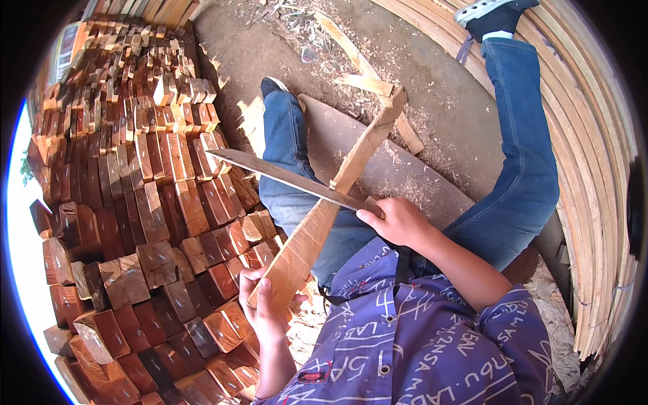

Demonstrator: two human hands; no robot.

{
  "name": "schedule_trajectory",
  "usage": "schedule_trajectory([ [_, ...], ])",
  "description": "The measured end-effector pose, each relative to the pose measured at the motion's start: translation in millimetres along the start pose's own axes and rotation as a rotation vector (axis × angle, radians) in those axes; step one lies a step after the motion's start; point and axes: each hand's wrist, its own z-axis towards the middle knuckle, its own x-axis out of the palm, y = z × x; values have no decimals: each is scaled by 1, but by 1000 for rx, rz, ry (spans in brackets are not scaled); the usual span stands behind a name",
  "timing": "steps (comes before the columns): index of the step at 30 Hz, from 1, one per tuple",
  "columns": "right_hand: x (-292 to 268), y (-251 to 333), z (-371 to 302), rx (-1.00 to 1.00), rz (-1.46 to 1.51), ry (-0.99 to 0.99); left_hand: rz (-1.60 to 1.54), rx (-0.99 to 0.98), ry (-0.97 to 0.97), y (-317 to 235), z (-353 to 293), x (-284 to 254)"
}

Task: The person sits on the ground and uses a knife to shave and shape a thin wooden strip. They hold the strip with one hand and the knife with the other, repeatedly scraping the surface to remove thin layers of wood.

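Observation:
My left hand (266, 307) is closed round the wide near end of a long, pale wooden piece (300, 246). The wood narrows away from me, and its far end meets a forked wooden prop (368, 84) on the ground. In my right hand (399, 221) is the handle of a long-bladed knife (280, 173), fingers wrapped round it. Its straight, grey-brown blade crosses over the middle of the wood, tip pointing left. The contact between the blade's underside and the wood is hidden.
Stacked cut wood blocks (158, 256) fill the left side. Long curved wooden strips (574, 135) run along the right. A brown board (432, 185) lies between my legs, scattered with shavings. Wood chips (297, 27) litter the ground beyond.

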Motion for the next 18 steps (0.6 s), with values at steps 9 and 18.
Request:
schedule_trajectory([
  [9, -20, 67, -22, -203, 88, 133, 14, 26, -26, 0, 3, 5],
  [18, -13, -51, 6, 201, -32, -54, -2, 39, 0, 8, -2, -3],
])
